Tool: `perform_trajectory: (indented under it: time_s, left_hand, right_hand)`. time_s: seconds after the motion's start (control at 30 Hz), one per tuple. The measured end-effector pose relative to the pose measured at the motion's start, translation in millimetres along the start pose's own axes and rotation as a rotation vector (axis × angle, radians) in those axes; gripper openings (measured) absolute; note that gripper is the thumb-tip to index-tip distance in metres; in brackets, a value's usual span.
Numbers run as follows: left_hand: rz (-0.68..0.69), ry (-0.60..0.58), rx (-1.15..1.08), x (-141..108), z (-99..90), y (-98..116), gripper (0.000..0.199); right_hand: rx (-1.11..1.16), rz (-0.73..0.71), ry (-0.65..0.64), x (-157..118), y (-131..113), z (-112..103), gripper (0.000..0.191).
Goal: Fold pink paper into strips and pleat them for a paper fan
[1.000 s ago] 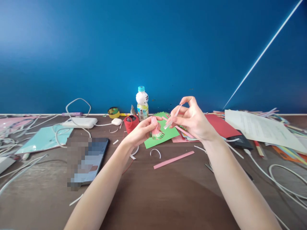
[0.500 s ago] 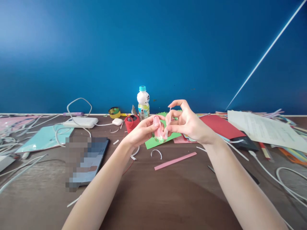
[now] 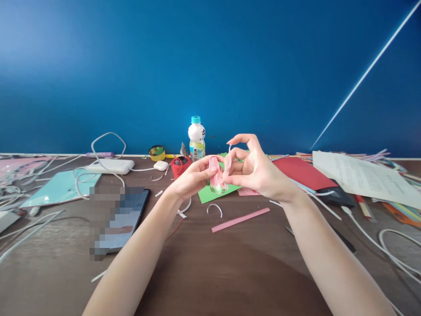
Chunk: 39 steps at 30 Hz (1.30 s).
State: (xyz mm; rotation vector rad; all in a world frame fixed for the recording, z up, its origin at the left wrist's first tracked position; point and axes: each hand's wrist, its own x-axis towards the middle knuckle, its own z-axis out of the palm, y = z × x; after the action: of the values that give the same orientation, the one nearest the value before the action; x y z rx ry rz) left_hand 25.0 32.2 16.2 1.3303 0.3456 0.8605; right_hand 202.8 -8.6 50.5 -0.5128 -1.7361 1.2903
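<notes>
My left hand [image 3: 189,179] holds a small pink folded-paper piece with a green fringed end [image 3: 216,177] above the brown table [image 3: 210,272]. My right hand [image 3: 255,169] pinches a thin pale pink paper strip [image 3: 227,163] against that piece; thumb and forefinger meet on the strip, the other fingers are spread. Both hands hover over a green paper sheet [image 3: 210,194]. A loose pink strip [image 3: 240,219] lies on the table just below my right hand.
A phone [image 3: 120,217] lies at left, with a power bank [image 3: 110,166] and white cables behind it. A drink bottle [image 3: 196,138], red thread spool [image 3: 180,166], tape roll [image 3: 157,153] and earbud case [image 3: 161,165] stand near the blue wall. Red card [image 3: 302,171] and papers [image 3: 362,177] fill the right.
My right hand has come left and brought the strip against the pink piece in my left hand; the strip now stands upright instead of slanting away.
</notes>
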Motion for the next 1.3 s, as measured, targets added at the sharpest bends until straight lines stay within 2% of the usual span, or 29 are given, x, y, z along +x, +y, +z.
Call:
perform_trajectory:
  time_s: [0.17, 0.33, 0.57, 1.0, 1.3]
  left_hand:
    - [0.004, 0.004, -0.015, 0.3, -0.1, -1.2, 0.025]
    - [-0.014, 0.003, 0.020, -0.3, -0.2, -1.1, 0.029]
    - [-0.002, 0.020, -0.020, -0.1, 0.0, -2.9, 0.027]
    - [-0.008, -0.040, -0.065, 0.2, 2.9, -1.1, 0.024]
    - [-0.004, -0.024, -0.097, 1.0, 1.6, -4.3, 0.024]
  right_hand:
    - [-0.017, -0.020, -0.005, 0.2, -2.4, 2.8, 0.053]
    - [-0.032, -0.067, 0.049, 0.2, -2.7, 1.7, 0.056]
    - [0.009, -0.053, -0.013, 0.9, 2.8, 5.1, 0.056]
    - [-0.053, -0.021, -0.026, -1.1, 2.1, 6.7, 0.054]
    - [-0.142, -0.054, -0.013, 0.0, 4.4, 8.2, 0.051]
